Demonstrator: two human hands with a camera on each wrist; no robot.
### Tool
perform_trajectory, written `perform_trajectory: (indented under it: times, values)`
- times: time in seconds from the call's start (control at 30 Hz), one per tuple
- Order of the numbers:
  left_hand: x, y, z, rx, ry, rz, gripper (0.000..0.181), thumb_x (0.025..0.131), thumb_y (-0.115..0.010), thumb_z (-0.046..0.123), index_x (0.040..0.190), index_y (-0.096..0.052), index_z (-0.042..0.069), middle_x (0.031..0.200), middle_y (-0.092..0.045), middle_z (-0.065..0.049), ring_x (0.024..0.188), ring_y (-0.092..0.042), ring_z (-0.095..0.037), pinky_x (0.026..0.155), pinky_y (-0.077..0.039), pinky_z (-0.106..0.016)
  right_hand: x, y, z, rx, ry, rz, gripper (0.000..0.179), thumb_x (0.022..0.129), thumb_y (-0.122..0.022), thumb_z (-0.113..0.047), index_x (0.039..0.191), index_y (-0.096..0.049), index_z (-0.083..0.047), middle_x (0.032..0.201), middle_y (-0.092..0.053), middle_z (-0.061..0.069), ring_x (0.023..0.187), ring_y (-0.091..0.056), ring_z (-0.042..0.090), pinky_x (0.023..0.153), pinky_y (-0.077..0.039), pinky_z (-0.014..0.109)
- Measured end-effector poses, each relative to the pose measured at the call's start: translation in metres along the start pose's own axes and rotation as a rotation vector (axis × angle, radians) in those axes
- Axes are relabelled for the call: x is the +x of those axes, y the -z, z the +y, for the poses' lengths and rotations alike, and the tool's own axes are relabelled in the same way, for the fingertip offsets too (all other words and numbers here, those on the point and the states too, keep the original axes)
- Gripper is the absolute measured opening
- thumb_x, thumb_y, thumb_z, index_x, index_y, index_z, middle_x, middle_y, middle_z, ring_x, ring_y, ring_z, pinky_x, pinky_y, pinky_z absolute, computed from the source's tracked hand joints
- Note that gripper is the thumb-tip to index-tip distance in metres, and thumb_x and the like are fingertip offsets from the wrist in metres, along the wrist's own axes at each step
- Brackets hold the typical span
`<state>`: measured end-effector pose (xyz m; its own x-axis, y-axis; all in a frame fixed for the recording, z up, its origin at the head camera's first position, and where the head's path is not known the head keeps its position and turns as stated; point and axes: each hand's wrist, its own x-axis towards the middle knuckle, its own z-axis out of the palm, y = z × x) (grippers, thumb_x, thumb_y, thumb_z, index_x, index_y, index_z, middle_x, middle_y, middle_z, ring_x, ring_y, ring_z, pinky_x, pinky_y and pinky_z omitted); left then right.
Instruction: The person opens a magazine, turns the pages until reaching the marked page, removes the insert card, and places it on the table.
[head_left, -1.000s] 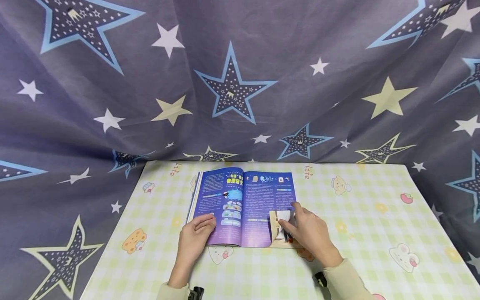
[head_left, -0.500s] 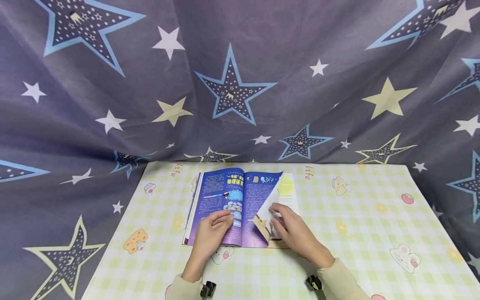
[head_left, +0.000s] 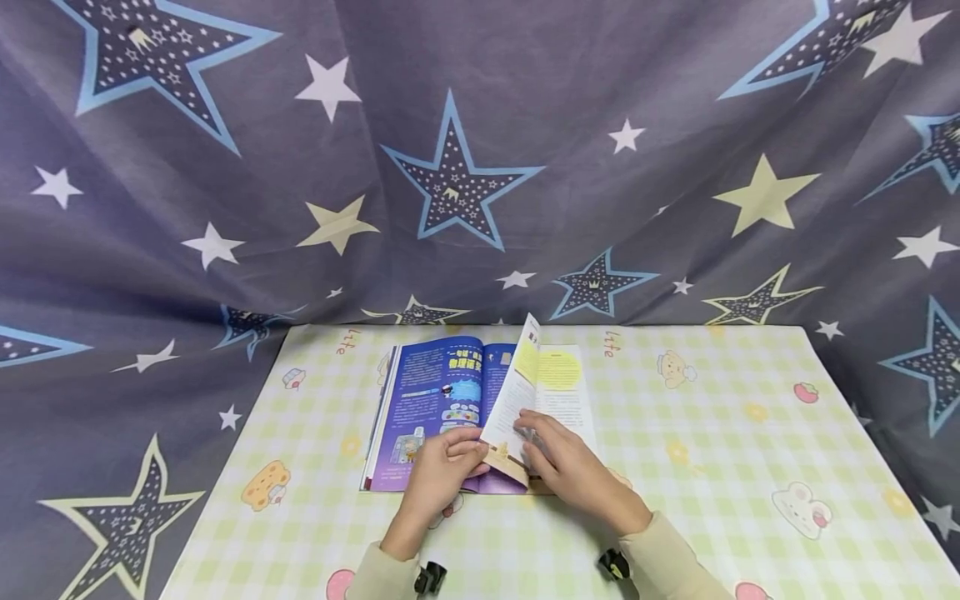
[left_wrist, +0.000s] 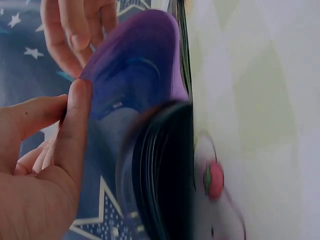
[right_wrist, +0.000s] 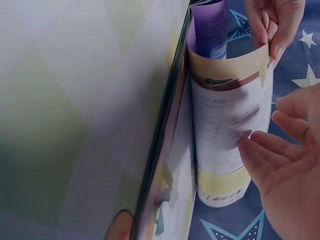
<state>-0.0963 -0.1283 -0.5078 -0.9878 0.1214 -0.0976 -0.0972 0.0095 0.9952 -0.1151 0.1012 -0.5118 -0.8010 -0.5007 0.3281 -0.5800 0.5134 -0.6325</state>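
An open magazine (head_left: 420, 383) with blue-purple pages lies on the table. One page (head_left: 514, 406) stands raised and curled near the spine, its pale printed side facing right. My left hand (head_left: 444, 468) pinches that page's lower outer corner between thumb and index finger, as both wrist views show. Close to the raised page's pale side is my right hand (head_left: 573, 467); in the right wrist view its fingertips (right_wrist: 245, 143) seem to touch the paper, with the fingers loosely extended. A white page with a yellow circle (head_left: 561, 372) shows underneath on the right.
A table (head_left: 720, 442) with a green-and-white checked, cartoon-printed cover carries the magazine. Behind it hangs a dark curtain (head_left: 570, 200) patterned with stars. Beige sleeves (head_left: 667, 554) and black wrist cameras (head_left: 430, 577) sit near the front.
The right-hand page has lifted and swung left toward the spine. My left hand moved right and took its corner; my right hand moved left with the page and loosened from it.
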Motion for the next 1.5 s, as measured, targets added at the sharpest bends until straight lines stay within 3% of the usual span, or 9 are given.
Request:
perform_trajectory:
  times: [0.13,0.27,0.47,0.63,0.83,1.07,1.3,1.5]
  values:
    - [-0.002,0.017,-0.003,0.007,-0.003,0.077,0.034,0.093,-0.068,0.000,0.122,-0.060,-0.017,0.100,-0.071,-0.026,0.082,-0.073,-0.032,0.073,-0.061,-0.034,-0.002,0.001,0.001,-0.047,-0.052,-0.062,0.045,0.097,-0.068,-0.017,0.137,-0.053,-0.003,0.142,-0.054,0.013,0.134,-0.049,0.027,0.112,-0.038,0.042]
    - [-0.009,0.044,-0.008,0.069,0.010,0.201,0.033,0.091,-0.069,-0.002,0.120,-0.061,-0.016,0.098,-0.072,-0.025,0.080,-0.074,-0.026,0.072,-0.061,-0.032,-0.005,0.003,0.003,-0.138,-0.063,-0.183,0.059,0.092,-0.075,-0.024,0.140,-0.050,-0.002,0.142,-0.051,0.019,0.133,-0.047,0.035,0.111,-0.039,0.048]
    - [-0.025,0.083,-0.013,0.167,0.090,0.345,0.031,0.090,-0.071,-0.002,0.119,-0.065,-0.011,0.098,-0.073,-0.020,0.078,-0.074,-0.020,0.071,-0.061,-0.028,-0.008,0.002,0.009,-0.237,-0.054,-0.356,0.073,0.085,-0.081,-0.034,0.143,-0.049,-0.004,0.146,-0.042,0.028,0.136,-0.036,0.050,0.111,-0.034,0.059]
    - [-0.032,0.102,-0.012,0.192,0.147,0.396,0.031,0.092,-0.070,0.002,0.121,-0.066,-0.007,0.099,-0.073,-0.019,0.078,-0.073,-0.018,0.073,-0.060,-0.027,-0.008,-0.002,0.011,-0.307,-0.049,-0.376,0.077,0.086,-0.079,-0.042,0.146,-0.046,-0.007,0.149,-0.039,0.027,0.138,-0.033,0.049,0.111,-0.033,0.060]
    - [-0.036,0.110,-0.008,0.312,0.146,0.452,0.030,0.093,-0.070,0.009,0.123,-0.068,0.002,0.099,-0.075,-0.012,0.081,-0.072,-0.010,0.072,-0.059,-0.022,-0.005,-0.006,0.008,-0.337,-0.031,-0.366,0.074,0.085,-0.079,-0.042,0.143,-0.049,-0.007,0.148,-0.043,0.023,0.136,-0.038,0.047,0.109,-0.035,0.061]
    - [-0.037,0.112,-0.007,0.397,0.142,0.472,0.031,0.094,-0.070,0.014,0.123,-0.069,0.005,0.100,-0.075,-0.009,0.084,-0.071,-0.005,0.071,-0.055,-0.015,-0.007,-0.001,0.010,-0.306,-0.028,-0.387,0.065,0.089,-0.075,-0.042,0.140,-0.054,-0.007,0.148,-0.047,0.018,0.136,-0.041,0.042,0.107,-0.038,0.060]
    - [-0.038,0.113,-0.009,0.396,0.136,0.489,0.034,0.094,-0.070,0.015,0.125,-0.067,0.002,0.112,-0.072,-0.014,0.102,-0.070,-0.022,0.074,-0.052,-0.009,-0.011,0.005,0.011,-0.284,-0.008,-0.372,0.040,0.095,-0.070,-0.033,0.127,-0.064,-0.009,0.140,-0.056,0.014,0.131,-0.048,0.035,0.105,-0.041,0.057]
    - [-0.038,0.112,-0.010,0.385,0.107,0.523,0.035,0.094,-0.069,0.012,0.125,-0.066,-0.003,0.117,-0.069,-0.020,0.108,-0.068,-0.031,0.074,-0.050,-0.006,-0.015,0.013,0.014,-0.293,0.082,-0.266,0.016,0.096,-0.069,-0.021,0.108,-0.073,-0.012,0.109,-0.071,0.000,0.105,-0.066,0.018,0.098,-0.050,0.046]
